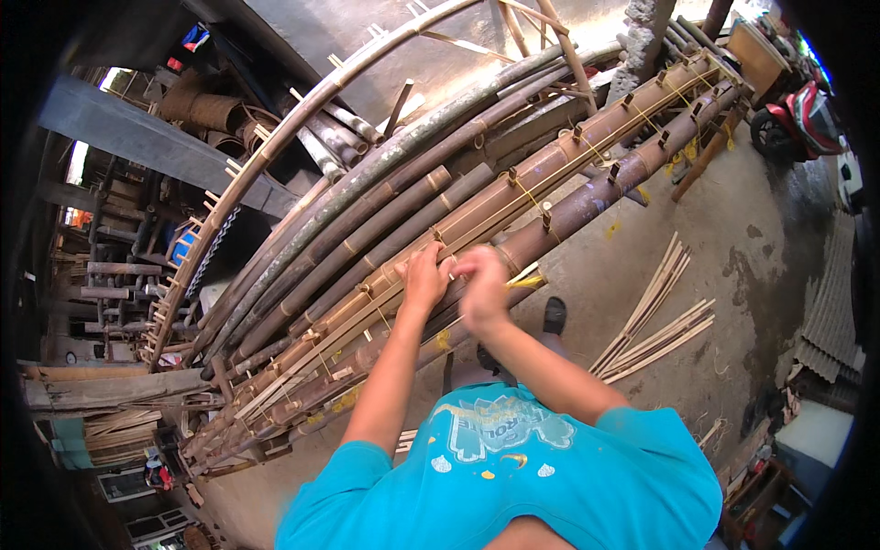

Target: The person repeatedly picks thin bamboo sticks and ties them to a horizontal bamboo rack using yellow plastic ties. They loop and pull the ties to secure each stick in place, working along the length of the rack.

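Note:
My left hand (426, 278) rests over the long brown bamboo poles in the middle, its fingers bent; what they pinch, if anything, is hidden. Close beside it, at about the same height, is my right hand (483, 282), smeared by motion so its fingers do not show clearly. Under and past my hands runs a thick bamboo pole (587, 209) with short dark pegs standing up from it. A second pegged bamboo pole (472, 213) lies alongside on the far side, with thin yellow cord (525, 191) between the two. A pale and yellow strip (524, 278) sticks out by my right wrist.
Two fanned bundles of split bamboo sticks (646, 301) (662, 341) lie on the concrete floor at right. More bamboo poles (367, 229) are stacked beyond. A curved pegged bamboo (298, 117) arches at upper left. A red motorcycle (811, 119) stands far right.

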The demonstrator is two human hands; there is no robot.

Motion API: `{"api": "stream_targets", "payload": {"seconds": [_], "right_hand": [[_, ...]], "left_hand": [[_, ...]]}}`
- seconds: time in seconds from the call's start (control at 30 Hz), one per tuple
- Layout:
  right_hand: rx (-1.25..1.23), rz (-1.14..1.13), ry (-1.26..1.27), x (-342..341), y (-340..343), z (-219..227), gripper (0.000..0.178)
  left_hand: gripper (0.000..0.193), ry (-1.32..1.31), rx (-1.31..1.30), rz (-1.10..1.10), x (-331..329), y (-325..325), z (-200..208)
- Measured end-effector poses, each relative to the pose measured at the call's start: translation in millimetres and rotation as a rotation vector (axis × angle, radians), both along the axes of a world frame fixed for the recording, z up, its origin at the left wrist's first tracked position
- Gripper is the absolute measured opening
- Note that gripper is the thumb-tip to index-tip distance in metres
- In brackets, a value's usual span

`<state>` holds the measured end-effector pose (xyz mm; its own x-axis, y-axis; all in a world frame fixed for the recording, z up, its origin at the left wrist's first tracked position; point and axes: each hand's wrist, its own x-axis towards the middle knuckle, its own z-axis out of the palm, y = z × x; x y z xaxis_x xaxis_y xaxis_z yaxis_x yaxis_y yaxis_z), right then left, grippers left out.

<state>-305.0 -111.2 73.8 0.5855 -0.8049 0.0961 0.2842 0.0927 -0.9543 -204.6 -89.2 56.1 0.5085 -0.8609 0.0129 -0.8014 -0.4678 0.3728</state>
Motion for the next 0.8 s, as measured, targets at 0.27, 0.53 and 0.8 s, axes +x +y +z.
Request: {"api": "stream_targets", "payload": {"seconds": [0.27, 0.53, 0.8], "right_hand": [[-1.036, 0.092, 1.110, 68, -115, 3, 0.071], [-0.380, 1.054, 0.341, -30, -76, 56, 0.044], [-0.624, 0.720, 0.659, -71, -24, -14, 0.041]], "left_hand": [[0.028, 0.218, -0.111, 0.100, -8, -7, -1], [0.031, 0.236, -0.161, 0.126, 7, 10, -16], [0.028, 0.653, -0.596, 0.105, 43, -77, 40]]}}
